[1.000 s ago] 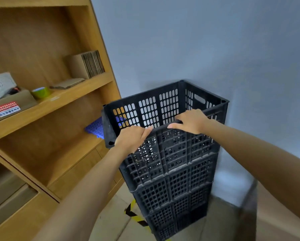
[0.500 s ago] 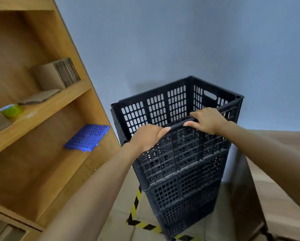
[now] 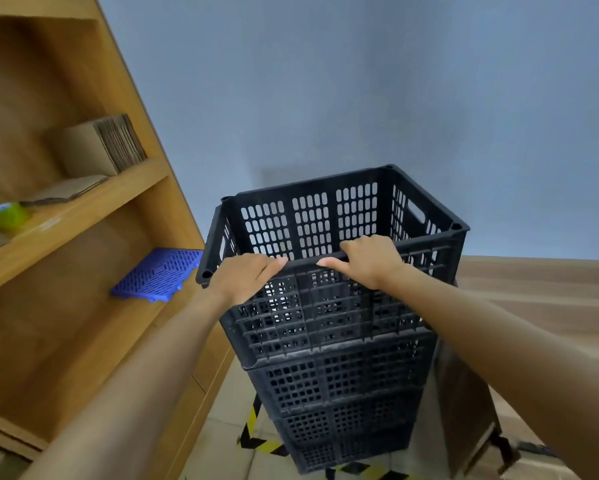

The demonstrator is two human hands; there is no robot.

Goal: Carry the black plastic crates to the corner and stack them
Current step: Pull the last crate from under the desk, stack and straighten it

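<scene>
wooden shelving unit (image 3: 93, 216), folded cardboard (image 3: 100, 147), green tape roll (image 3: 8, 214), blue plastic grid (image 3: 159, 275), grey wall (image 3: 360, 98)

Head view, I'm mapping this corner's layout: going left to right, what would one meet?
green tape roll → stack of flattened cardboard → blue plastic grid panel → left hand → right hand → wooden surface.

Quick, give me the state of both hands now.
Left hand: grips the top crate near rim.
Right hand: grips the same rim.
</scene>
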